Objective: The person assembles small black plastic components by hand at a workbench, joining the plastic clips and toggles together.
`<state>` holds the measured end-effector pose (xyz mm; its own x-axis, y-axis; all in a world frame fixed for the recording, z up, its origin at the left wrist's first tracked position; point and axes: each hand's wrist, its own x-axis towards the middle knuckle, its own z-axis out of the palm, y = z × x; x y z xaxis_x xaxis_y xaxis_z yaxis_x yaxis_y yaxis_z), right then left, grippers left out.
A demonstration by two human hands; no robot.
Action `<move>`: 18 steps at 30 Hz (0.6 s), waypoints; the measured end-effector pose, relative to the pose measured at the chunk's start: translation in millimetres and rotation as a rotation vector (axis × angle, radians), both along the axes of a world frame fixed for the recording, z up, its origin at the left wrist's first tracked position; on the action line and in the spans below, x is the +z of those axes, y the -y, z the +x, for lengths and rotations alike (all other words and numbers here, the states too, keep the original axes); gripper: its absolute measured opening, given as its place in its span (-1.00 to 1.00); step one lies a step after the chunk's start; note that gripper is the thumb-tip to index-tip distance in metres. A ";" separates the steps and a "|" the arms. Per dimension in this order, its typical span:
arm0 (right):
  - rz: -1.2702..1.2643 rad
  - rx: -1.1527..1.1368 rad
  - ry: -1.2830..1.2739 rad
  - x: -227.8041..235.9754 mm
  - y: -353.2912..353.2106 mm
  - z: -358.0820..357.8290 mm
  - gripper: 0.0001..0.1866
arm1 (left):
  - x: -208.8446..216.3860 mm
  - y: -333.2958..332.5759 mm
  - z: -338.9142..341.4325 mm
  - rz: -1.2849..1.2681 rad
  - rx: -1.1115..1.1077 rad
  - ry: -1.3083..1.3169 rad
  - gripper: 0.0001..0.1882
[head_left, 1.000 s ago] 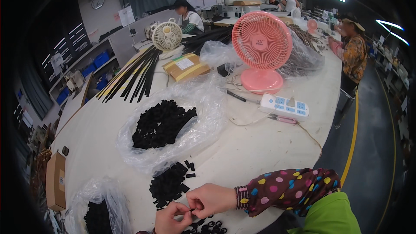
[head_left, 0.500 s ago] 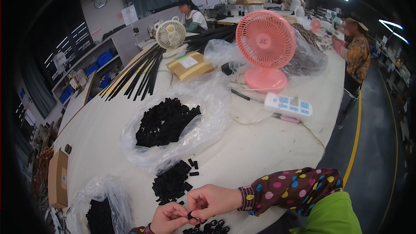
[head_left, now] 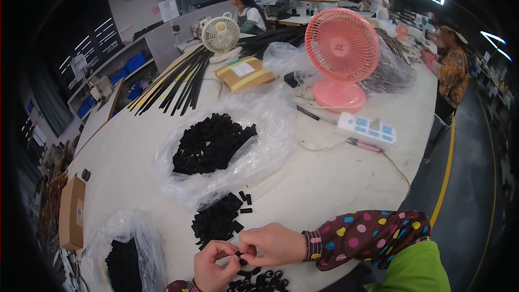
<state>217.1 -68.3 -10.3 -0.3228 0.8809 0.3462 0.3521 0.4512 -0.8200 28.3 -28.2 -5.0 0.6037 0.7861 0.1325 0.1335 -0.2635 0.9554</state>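
Note:
My left hand point(head_left: 212, 266) and my right hand point(head_left: 274, 244) meet at the near edge of the table. Thumbs and fingertips of both pinch one small black piece point(head_left: 239, 254), mostly covered by the fingers. Just beyond the left hand lies a loose pile of short, flat black pieces point(head_left: 216, 219), with a few scattered at its right side. Below my hands is a heap of small black ring-shaped loops point(head_left: 265, 281), partly cut off by the lower edge.
An open clear plastic bag point(head_left: 273, 146) holds many black pieces; another bag point(head_left: 151, 243) stands nearer left. A pink fan point(head_left: 341, 46), white power strip point(head_left: 366, 130), taped carton point(head_left: 246, 73) and long black strips point(head_left: 181, 84) lie farther back. Co-workers sit or stand around.
Both hands still pinch a small black piece, now stretched between their fingertips; the left hand has turned and come further into view. The whole view has shifted slightly.

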 end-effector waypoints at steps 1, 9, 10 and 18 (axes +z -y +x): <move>-0.074 -0.015 -0.038 -2.6 -0.5 -1.5 -0.84 | -2.3 -0.6 -0.4 0.130 0.044 -0.078 -0.84; -0.219 -0.003 -0.126 3.6 -5.3 -7.0 -0.82 | 1.7 -1.8 -4.9 0.040 0.118 -0.122 -0.84; -0.286 -0.039 -0.149 5.8 -2.7 -4.6 -0.83 | 4.7 -1.0 -2.8 -0.076 0.088 -0.076 -0.85; -0.430 0.004 -0.231 -2.5 0.2 -5.3 -0.85 | -10.4 -8.9 -12.8 -0.395 -0.095 0.143 -0.85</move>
<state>211.7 -68.6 -12.9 -0.2840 0.9587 0.0138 0.1379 0.0550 -0.9889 15.5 -19.3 -15.4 0.6732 0.7351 -0.0798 -0.0148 0.1213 0.9925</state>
